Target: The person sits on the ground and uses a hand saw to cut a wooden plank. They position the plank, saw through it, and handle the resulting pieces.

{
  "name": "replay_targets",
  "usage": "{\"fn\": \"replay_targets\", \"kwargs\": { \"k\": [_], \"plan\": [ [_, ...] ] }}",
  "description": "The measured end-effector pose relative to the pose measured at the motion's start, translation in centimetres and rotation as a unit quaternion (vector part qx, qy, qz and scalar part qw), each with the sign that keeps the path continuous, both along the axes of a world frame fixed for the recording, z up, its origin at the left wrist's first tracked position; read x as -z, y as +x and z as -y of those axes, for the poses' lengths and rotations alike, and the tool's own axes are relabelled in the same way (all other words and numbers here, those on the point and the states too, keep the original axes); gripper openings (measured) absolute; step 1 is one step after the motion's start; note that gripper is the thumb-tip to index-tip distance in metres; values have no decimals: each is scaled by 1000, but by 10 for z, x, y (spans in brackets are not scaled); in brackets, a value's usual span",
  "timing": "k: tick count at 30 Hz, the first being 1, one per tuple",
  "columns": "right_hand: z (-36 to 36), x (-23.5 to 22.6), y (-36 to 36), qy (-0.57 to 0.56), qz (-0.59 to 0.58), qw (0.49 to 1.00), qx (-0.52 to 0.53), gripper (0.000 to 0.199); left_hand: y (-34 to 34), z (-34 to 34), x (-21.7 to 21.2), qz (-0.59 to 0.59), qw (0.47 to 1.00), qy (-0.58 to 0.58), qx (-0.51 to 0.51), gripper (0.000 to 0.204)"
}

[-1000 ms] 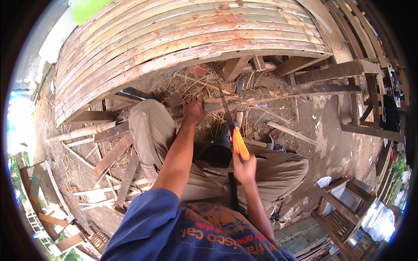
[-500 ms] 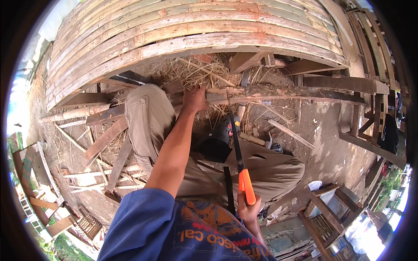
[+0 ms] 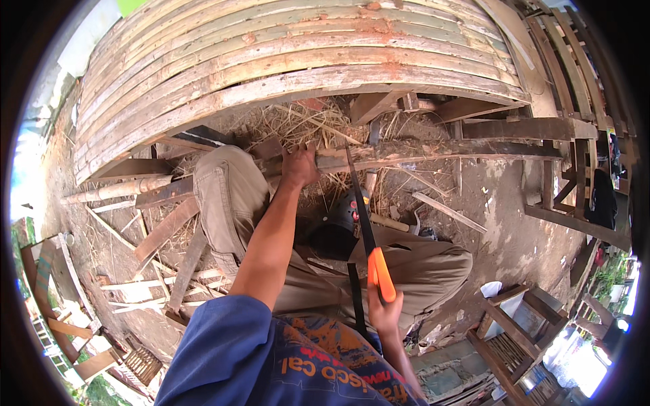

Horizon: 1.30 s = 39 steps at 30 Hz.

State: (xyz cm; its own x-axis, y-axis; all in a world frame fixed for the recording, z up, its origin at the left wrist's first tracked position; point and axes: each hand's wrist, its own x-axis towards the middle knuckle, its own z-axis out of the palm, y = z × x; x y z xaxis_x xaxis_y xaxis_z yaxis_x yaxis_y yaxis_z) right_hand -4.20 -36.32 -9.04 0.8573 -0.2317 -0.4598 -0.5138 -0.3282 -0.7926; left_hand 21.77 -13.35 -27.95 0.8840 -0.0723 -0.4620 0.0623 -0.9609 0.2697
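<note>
A hand saw (image 3: 363,220) with a dark blade and an orange handle is gripped by my right hand (image 3: 384,307), close to my body. Its blade points away from me, and the far end lies across a long, rough wooden beam (image 3: 420,150). My left hand (image 3: 300,164) presses on the beam just left of the blade, fingers wrapped over its top. Below the beam is a dark clog (image 3: 347,213) on my foot. Beside it, a hammer (image 3: 389,222) with a wooden handle lies partly behind the saw.
A bamboo-slat platform (image 3: 291,68) spans the far side, with straw (image 3: 308,122) beneath it. Wood offcuts (image 3: 166,227) are scattered on the dirt floor at left. A loose stick (image 3: 448,211) lies right of the saw. A wooden frame (image 3: 514,331) stands at lower right.
My right hand has pushed the saw slightly forward, away from my body. My left hand stays on the beam. The whole view has shifted a little.
</note>
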Motion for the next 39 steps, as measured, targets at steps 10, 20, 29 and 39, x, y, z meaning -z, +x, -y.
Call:
{"fn": "replay_targets", "kwargs": {
  "k": [10, 20, 29, 39],
  "plan": [
    [-67, 86, 204, -125, 48, 990, -46, 36, 0, 8, 19, 28, 1000, 6, 4, 74],
    [3, -19, -1, -16, 13, 1000, -20, 20, -5, 5, 4, 12, 1000, 6, 19, 71],
    [-48, 85, 202, -90, -38, 995, -33, 41, -4, 9, 8, 41, 999, 11, 28, 68],
    [9, -25, -5, -20, -62, 997, -39, 17, -9, 1, 7, 60, 998, -27, 0, 65]
  ]
}}
